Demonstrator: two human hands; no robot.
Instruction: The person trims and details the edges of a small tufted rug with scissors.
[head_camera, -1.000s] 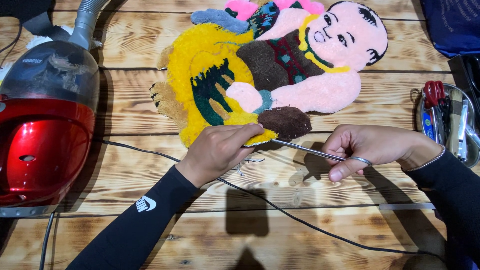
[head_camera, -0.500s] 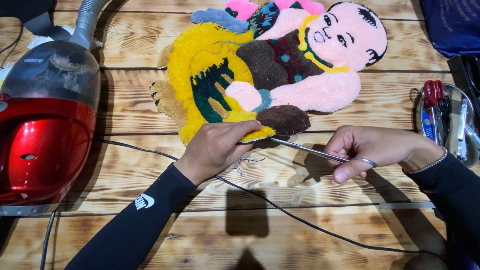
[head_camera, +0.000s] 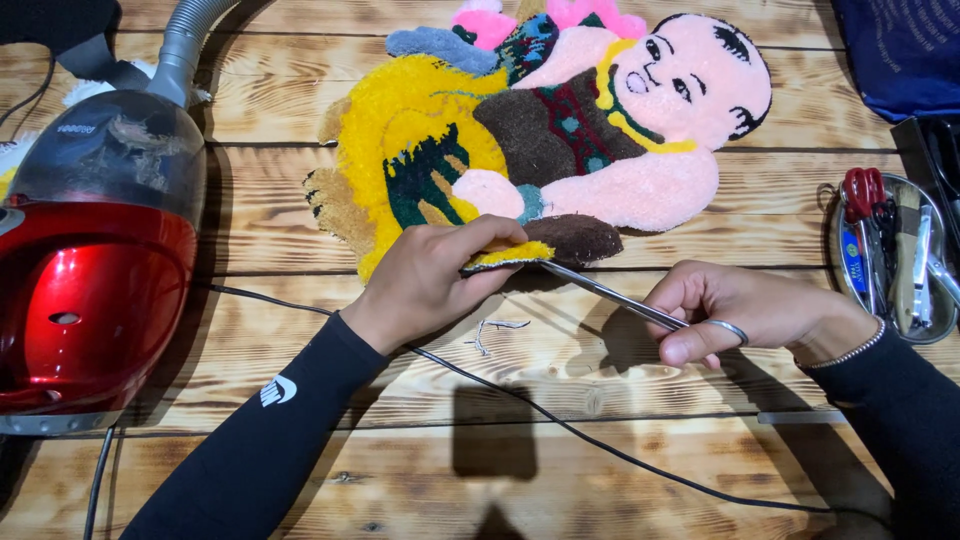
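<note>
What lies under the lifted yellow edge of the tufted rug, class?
Under the rug's yellow edge, pinched up by the left hand, the scissors in the right hand reach in above the wooden table. The blade tips are hidden beneath the rug.

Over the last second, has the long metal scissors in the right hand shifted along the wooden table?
No: the long metal scissors keep their place against the red vacuum cleaner, tips at the yellow rug edge.

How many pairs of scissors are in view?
2: a silver pair in the right hand trimming the rug, a red-handled pair in the tray; others may be hidden.
</note>
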